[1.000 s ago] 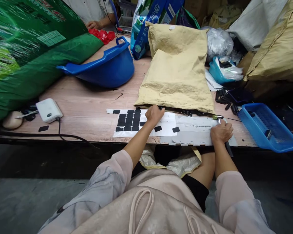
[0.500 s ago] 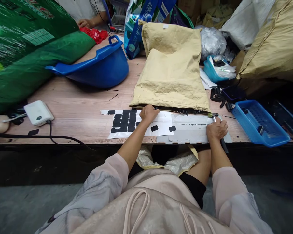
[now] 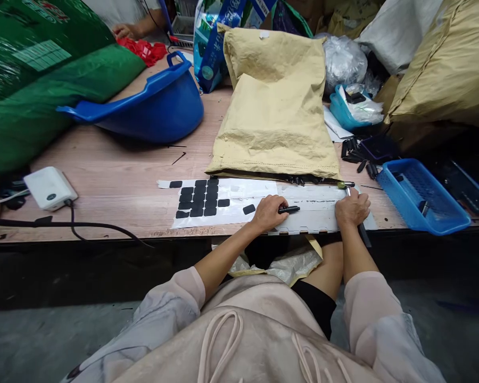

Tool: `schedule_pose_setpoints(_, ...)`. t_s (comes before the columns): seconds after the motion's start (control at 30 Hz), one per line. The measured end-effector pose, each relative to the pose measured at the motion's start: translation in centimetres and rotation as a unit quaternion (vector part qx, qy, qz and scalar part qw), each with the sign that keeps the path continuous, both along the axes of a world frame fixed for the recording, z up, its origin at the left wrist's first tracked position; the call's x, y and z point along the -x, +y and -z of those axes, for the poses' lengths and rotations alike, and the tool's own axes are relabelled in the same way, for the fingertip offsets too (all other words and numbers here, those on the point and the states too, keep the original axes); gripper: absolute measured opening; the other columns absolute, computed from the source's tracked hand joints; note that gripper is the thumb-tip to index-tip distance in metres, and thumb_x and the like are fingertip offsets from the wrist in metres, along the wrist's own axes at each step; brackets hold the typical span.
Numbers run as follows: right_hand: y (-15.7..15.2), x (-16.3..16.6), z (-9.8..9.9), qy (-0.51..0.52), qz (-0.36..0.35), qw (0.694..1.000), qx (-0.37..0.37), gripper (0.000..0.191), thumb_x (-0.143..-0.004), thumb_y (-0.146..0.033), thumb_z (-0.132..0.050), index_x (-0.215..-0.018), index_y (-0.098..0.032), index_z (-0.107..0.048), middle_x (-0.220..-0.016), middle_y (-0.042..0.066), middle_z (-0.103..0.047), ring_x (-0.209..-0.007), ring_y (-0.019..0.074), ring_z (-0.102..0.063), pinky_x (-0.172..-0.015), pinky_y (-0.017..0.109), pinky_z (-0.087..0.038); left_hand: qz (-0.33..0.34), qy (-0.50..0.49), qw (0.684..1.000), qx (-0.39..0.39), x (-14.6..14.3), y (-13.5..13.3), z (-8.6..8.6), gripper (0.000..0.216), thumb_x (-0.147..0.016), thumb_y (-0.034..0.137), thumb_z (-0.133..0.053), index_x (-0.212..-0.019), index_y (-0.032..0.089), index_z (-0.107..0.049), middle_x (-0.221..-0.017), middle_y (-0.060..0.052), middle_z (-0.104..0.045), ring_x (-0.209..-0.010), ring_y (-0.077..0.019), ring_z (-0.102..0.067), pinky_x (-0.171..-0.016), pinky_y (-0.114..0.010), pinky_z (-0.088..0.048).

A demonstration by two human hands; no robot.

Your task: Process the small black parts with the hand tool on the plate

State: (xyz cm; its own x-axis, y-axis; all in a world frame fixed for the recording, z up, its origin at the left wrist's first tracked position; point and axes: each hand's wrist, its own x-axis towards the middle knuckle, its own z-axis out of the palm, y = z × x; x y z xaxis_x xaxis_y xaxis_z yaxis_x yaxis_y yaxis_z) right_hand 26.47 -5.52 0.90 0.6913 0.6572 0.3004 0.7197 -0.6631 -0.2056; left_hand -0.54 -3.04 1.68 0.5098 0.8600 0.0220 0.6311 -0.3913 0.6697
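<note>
My left hand [image 3: 269,213] is closed, its fingertips pinching one end of a small black elongated part [image 3: 289,209] above the grey-white board [image 3: 317,221]. My right hand [image 3: 352,207] is wrapped round a small hammer [image 3: 364,235] with a black handle. The hammer's head, partly yellow-green, shows just beyond the knuckles. To the left of my left hand lies a white sheet [image 3: 235,215] bearing several black rounded stickers [image 3: 198,205]. A tan paper sack [image 3: 273,111] lies behind the board, and black parts [image 3: 297,181] show at its dark mouth.
A blue basin [image 3: 155,114] and a white box with a cable [image 3: 50,189] stand on the left. On the right are a blue plastic basket [image 3: 423,199] and loose black pieces [image 3: 353,151]. A co-worker's hand [image 3: 125,31] is near red material [image 3: 143,50] at the back left.
My left hand has moved right and nearer to me, from the sack's mouth to over the board, and now a black part shows in it. My right hand keeps its grip on the hammer.
</note>
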Motion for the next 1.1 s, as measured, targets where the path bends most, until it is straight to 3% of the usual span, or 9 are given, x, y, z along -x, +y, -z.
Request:
schedule_pose_setpoints(0.17, -0.1, 0.0, -0.5, 0.017, -0.001, 1.000, 0.000, 0.041, -0.099, -0.022, -0.044, -0.132, -0.021, -0.068, -0.123, 0.017, -0.059, -0.111, 0.0296, -0.055, -0.090, 0.044, -0.046, -0.002, 0.006, 1.000, -0.025, -0.1, 0.0, 0.9, 0.019, -0.080, 0.031, -0.080, -0.096, 0.023, -0.072, -0.092, -0.003, -0.069, -0.096, -0.0244, -0.061, -0.090, -0.039, -0.046)
schedule_pose_setpoints(0.37, -0.8, -1.0, -2.0, 0.137, -0.012, 0.990, -0.044, 0.042, -0.091, -0.022, -0.051, -0.127, -0.019, -0.073, -0.113, 0.014, -0.066, -0.101, 0.0258, -0.060, -0.092, 0.042, -0.048, -0.001, 0.000, 1.000, -0.011, -0.1, 0.2, 1.0, 0.016, -0.082, 0.029, -0.078, -0.097, 0.024, -0.075, -0.093, -0.003, -0.071, -0.097, -0.0239, -0.062, -0.091, -0.039, -0.045)
schedule_pose_setpoints(0.47, -2.6, 0.6, -2.5, 0.181, -0.108, 0.965, -0.158, 0.044, -0.092, -0.025, -0.048, -0.127, -0.014, -0.071, -0.111, 0.015, -0.070, -0.102, 0.0248, -0.063, -0.097, 0.042, -0.050, -0.003, -0.001, 1.000, -0.003, -0.2, 0.2, 0.8, 0.016, -0.082, 0.030, -0.078, -0.097, 0.024, -0.076, -0.094, -0.003, -0.072, -0.099, -0.0242, -0.062, -0.092, -0.040, -0.046)
schedule_pose_setpoints(0.6, -5.7, 5.7, -2.7, 0.257, -0.244, 0.915, -0.193, 0.041, -0.096, -0.037, -0.052, -0.124, -0.017, -0.073, -0.110, 0.012, -0.075, -0.098, 0.0237, -0.067, -0.093, 0.041, -0.055, -0.009, -0.007, 1.000, 0.010, -0.2, 0.2, 0.5, 0.015, -0.081, 0.031, -0.080, -0.094, 0.025, -0.077, -0.096, -0.003, -0.072, -0.099, -0.0242, -0.062, -0.093, -0.039, -0.047)
schedule_pose_setpoints(0.77, -7.4, 10.1, -3.1, 0.223, -0.356, 0.893, -0.161, 0.035, -0.099, -0.031, -0.052, -0.123, -0.021, -0.075, -0.105, 0.010, -0.076, -0.093, 0.0209, -0.069, -0.089, 0.037, -0.057, -0.014, -0.021, 1.000, 0.015, -0.2, 0.2, 0.3, 0.015, -0.080, 0.030, -0.079, -0.093, 0.024, -0.077, -0.094, -0.003, -0.071, -0.097, -0.0233, -0.062, -0.093, -0.039, -0.047)
schedule_pose_setpoints(0.93, -7.8, 11.3, -3.7, 0.173, -0.376, 0.892, -0.180, 0.035, -0.102, -0.027, -0.050, -0.125, -0.021, -0.075, -0.103, 0.010, -0.075, -0.095, 0.0209, -0.069, -0.087, 0.034, -0.056, -0.012, -0.028, 0.999, 0.019, -0.2, 0.2, 0.4, 0.015, -0.080, 0.029, -0.080, -0.093, 0.023, -0.077, -0.093, -0.003, -0.071, -0.096, -0.0225, -0.062, -0.093, -0.038, -0.046)
schedule_pose_setpoints(1.1, -8.4, 12.1, -2.6, 0.149, -0.362, 0.908, -0.149, 0.036, -0.102, -0.026, -0.048, -0.124, -0.023, -0.076, -0.092, 0.007, -0.072, -0.084, 0.0191, -0.066, -0.080, 0.031, -0.053, -0.017, -0.022, 1.000, 0.011, -0.2, 0.1, 0.6, 0.014, -0.081, 0.030, -0.080, -0.093, 0.024, -0.076, -0.095, -0.003, -0.072, -0.099, -0.0233, -0.062, -0.094, -0.039, -0.046)
